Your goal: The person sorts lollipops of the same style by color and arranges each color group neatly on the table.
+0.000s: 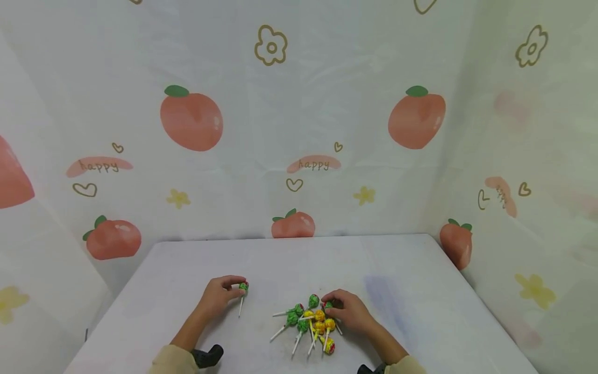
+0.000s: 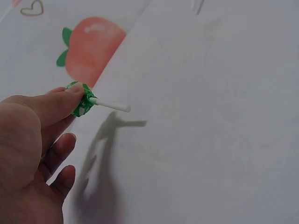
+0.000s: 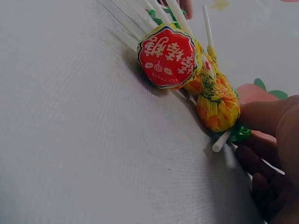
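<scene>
My left hand [image 1: 216, 298] pinches a green-wrapped lollipop [image 1: 243, 286] by its candy head between thumb and fingers, over the left part of the table. In the left wrist view, the white stick [image 2: 112, 104] of that lollipop points right, and its shadow falls on the table. At the right edge of a lollipop pile, my right hand [image 1: 351, 311] has thumb and finger around another green lollipop [image 1: 328, 305]. The right wrist view shows only a bit of its green wrapper [image 3: 240, 134], behind a yellow lollipop [image 3: 217, 109]. A yellow lollipop with a red label [image 3: 168, 57] lies near it.
The pile holds several green lollipops [image 1: 302, 325] on its left and several yellow ones [image 1: 320, 327] in the middle, sticks mostly toward me. They lie on a white-covered table [image 1: 187, 259]. A fruit-patterned curtain [image 1: 299, 119] hangs behind and at the sides.
</scene>
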A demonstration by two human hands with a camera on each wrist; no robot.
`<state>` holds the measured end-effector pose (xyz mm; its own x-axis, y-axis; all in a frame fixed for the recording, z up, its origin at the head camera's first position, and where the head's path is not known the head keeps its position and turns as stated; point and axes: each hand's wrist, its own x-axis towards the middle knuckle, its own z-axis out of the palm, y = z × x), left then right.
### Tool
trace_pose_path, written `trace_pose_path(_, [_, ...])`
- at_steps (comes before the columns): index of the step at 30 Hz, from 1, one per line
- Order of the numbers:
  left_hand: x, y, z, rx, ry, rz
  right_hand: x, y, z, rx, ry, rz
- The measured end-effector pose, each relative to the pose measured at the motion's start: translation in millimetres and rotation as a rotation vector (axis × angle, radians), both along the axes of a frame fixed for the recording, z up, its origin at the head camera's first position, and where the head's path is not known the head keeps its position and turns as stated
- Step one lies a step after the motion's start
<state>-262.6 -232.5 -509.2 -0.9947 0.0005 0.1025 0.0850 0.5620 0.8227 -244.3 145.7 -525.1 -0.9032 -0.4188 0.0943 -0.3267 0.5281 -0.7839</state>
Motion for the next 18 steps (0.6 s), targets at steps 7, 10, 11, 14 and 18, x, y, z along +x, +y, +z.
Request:
trace_pose_path(7, [-5.8,-13.0,-0.1,-0.031,-0.011,0.063,-0.3,2,-1.6,-0.011,0.001,0.008])
trace_pose_path(10, [-7.7,-15.7,-0.8,-0.044,-0.010,0.071,-0.3,2,-1.9,-0.013,0.002,0.010])
trace_pose_path(11, [-8.4,-16.1,-0.8,-0.042,-0.011,0.076,-0.1,2,-1.8,-0.010,0.003,0.009])
trace_pose_path(14, [-11.4,-17.1,-1.3,-0.045,-0.002,0.077,0.1,2,-1.4,-0.005,0.005,0.004])
trace_pose_path(18, [-15.1,-17.2,-1.9,-0.053,-0.007,0.090,0.3,1,-1.1,0.006,0.010,-0.001])
